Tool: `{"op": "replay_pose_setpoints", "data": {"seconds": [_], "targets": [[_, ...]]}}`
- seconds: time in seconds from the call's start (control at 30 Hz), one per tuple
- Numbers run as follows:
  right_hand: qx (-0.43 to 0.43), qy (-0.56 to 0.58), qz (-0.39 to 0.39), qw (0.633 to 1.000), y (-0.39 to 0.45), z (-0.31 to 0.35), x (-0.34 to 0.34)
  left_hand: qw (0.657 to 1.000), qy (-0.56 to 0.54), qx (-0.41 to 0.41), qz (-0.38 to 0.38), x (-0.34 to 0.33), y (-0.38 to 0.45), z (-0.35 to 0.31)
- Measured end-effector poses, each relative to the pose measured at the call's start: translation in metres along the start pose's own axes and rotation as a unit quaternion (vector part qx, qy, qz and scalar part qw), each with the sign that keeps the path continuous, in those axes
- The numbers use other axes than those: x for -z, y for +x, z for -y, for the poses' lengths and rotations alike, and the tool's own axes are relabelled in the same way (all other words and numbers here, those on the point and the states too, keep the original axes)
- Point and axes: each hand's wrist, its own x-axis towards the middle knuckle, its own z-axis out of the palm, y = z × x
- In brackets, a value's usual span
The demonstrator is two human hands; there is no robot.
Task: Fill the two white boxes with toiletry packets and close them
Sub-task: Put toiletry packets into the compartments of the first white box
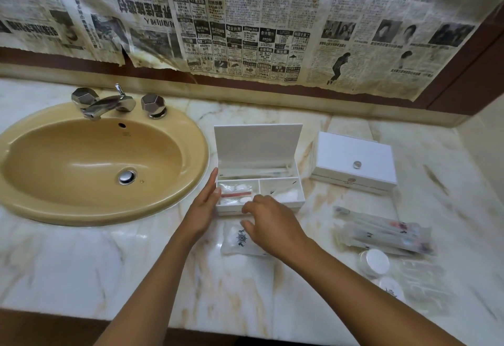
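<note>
Both hands work at the open white box point(259, 182), which stands on the marble table point(81, 272) just right of the tan sink point(90, 163). Left hand point(203, 209) lies flat with straight fingers against the box's left wall, holding nothing. Right hand point(272, 225) hovers at the box's near edge with fingers loosely curled; whether they touch anything cannot be told, and nothing is plainly held. Under that hand, just in front of the box, lies a clear packet with a dark ship's-wheel print point(241, 239). Inside the box, the long rear compartment holds slim packets, the front left one holds white pads and a red-striped packet, and the front right one holds something white. Its lid stands upright at the back. Right of the open box, apart from it, sits the closed white box point(354, 159) with a small round knob on its lid. In front of that closed box lie long toiletry packets point(381, 232) and small round white containers point(375, 262), blurred.
</note>
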Motion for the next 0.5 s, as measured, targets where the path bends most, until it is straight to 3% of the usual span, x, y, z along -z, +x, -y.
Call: {"op": "replay_pose_setpoints", "data": {"seconds": [0.27, 0.5], "targets": [[0.014, -0.026, 0.111, 0.993, -0.013, -0.001, -0.04, 1.0, 0.025, -0.002, -0.004, 0.0, -0.001, -0.001], [0.032, -0.04, 0.085, 0.995, -0.016, -0.002, -0.05, 1.0, 0.032, -0.001, 0.001, 0.001, 0.001, 0.002]]}}
